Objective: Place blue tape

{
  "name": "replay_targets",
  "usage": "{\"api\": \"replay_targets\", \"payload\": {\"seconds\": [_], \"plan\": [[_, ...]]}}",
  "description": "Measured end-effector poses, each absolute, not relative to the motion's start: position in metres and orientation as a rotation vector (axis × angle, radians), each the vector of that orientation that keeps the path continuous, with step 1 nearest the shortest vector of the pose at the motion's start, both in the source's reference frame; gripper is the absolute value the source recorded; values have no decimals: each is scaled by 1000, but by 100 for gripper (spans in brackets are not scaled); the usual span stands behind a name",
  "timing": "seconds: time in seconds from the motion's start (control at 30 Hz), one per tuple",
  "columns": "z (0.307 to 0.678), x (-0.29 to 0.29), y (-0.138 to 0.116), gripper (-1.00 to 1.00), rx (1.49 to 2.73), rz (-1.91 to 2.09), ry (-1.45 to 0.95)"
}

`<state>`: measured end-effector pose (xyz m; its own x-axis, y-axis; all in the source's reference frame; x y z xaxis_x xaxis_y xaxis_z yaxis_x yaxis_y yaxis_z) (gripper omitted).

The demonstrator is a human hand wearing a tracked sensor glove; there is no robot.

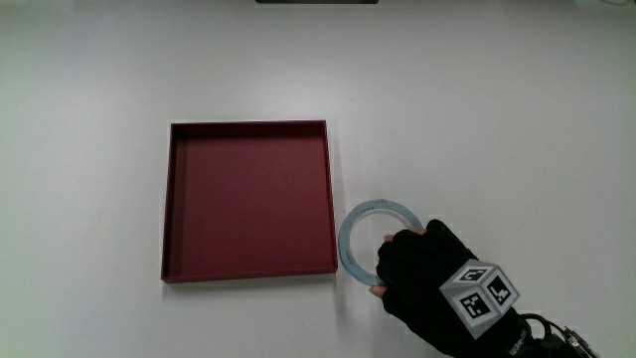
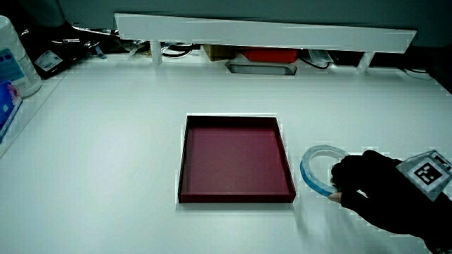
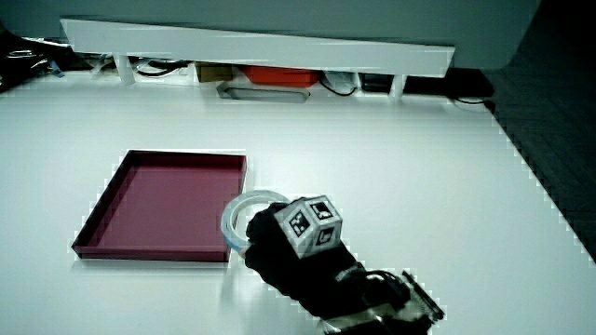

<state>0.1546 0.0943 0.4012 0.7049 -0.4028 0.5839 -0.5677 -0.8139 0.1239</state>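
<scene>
The blue tape [image 1: 348,242] is a pale blue ring lying on the white table, close beside the dark red tray [image 1: 248,199]. The hand [image 1: 427,273] rests on the part of the ring nearest the person, fingers curled over its rim and gripping it. The patterned cube [image 1: 479,296] sits on the back of the glove. Both side views show the same: the tape [image 2: 305,173] [image 3: 244,203] next to the tray [image 2: 233,159] [image 3: 158,200], with the hand [image 2: 367,183] [image 3: 279,247] on it. The tray holds nothing.
A low white partition [image 2: 261,32] [image 3: 251,42] runs along the table's edge farthest from the person, with a red box [image 2: 272,55] and cables under it. In a side view a white bottle [image 2: 14,60] stands at the table's edge.
</scene>
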Motion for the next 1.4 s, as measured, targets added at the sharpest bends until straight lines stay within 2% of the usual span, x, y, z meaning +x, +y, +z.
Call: {"api": "replay_targets", "payload": {"seconds": [0.63, 0.8, 1.03, 1.4], "plan": [[458, 175, 115, 0, 2598, 732, -608], [468, 176, 121, 0, 2577, 730, -584], [474, 180, 128, 0, 2614, 732, -583], [476, 181, 134, -32, 2623, 715, -593]]}}
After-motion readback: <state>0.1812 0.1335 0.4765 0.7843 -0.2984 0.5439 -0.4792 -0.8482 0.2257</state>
